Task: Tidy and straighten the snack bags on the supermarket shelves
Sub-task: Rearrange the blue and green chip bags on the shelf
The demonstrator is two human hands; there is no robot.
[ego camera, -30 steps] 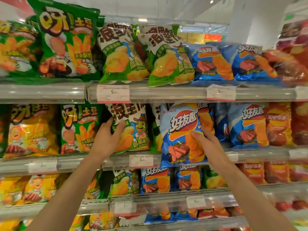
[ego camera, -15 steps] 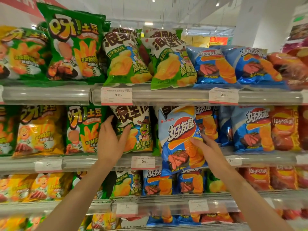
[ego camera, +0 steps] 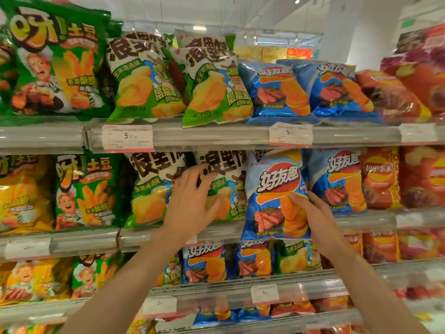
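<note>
Blue foil catches the store lighting as a person's right hand (ego camera: 310,213) grips a steak-flavour crisp bag (ego camera: 274,196) by its right edge, thumb across the front, on the middle shelf (ego camera: 361,219) of a supermarket snack aisle. The bag stands roughly upright at the shelf's front lip, its bottom edge hanging just over the rail, ahead of a second blue bag (ego camera: 334,179) of the same brand to its right. The left hand (ego camera: 190,201) is spread, fingers apart, flat against the front of a green-and-white corn-soup crisp bag (ego camera: 224,186) just to the left of the blue one; it presses the pack rather than closing around it. Another bag of that same green kind (ego camera: 149,189) stands beside it, partly behind the wrist. Farther left sit a green fries-style bag (ego camera: 84,189) and a yellow one (ego camera: 24,194). Red-orange Lay's bags (ego camera: 380,177) fill the right end of the row. On the top shelf (ego camera: 216,135), matching green, blue and red packs lean forward over white price tags (ego camera: 127,138). Lower shelves hold more blue, green and red bags, somewhat blurred.
</note>
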